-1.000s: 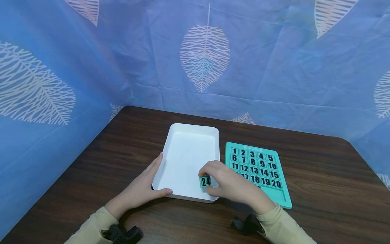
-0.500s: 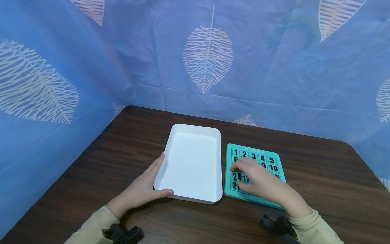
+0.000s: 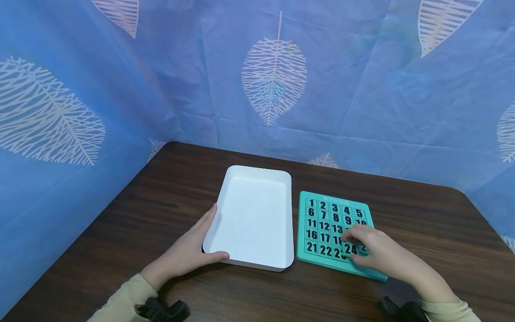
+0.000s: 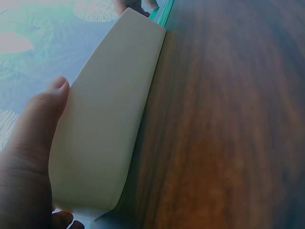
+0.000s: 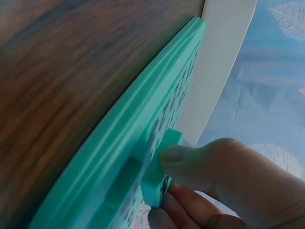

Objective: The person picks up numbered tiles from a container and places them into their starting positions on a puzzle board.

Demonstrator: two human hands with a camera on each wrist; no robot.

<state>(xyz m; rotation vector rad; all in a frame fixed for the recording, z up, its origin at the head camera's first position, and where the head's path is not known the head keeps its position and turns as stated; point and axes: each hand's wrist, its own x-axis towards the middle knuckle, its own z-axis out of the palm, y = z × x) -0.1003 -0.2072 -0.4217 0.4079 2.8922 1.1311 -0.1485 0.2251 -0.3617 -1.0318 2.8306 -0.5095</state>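
Note:
My left hand holds the near left corner of a white rectangular tray, with the thumb at its near rim and the fingers along the left side. In the left wrist view the thumb lies against the tray's outer wall. My right hand pinches a green number tile marked 24 between thumb and fingers. That tile is held tilted, close over the lower right of a green number board. Rows of numbered tiles fill much of the board; the hand hides part of its right side.
The tray and board stand side by side on a dark wood table, a narrow gap between them. A blue cloth with white leaf prints hangs behind and to the left. Each wrist carries a black device.
My right hand has carried the 24 tile from the tray, rightward across the board's left part, to its lower right. My left hand has stayed at the tray corner.

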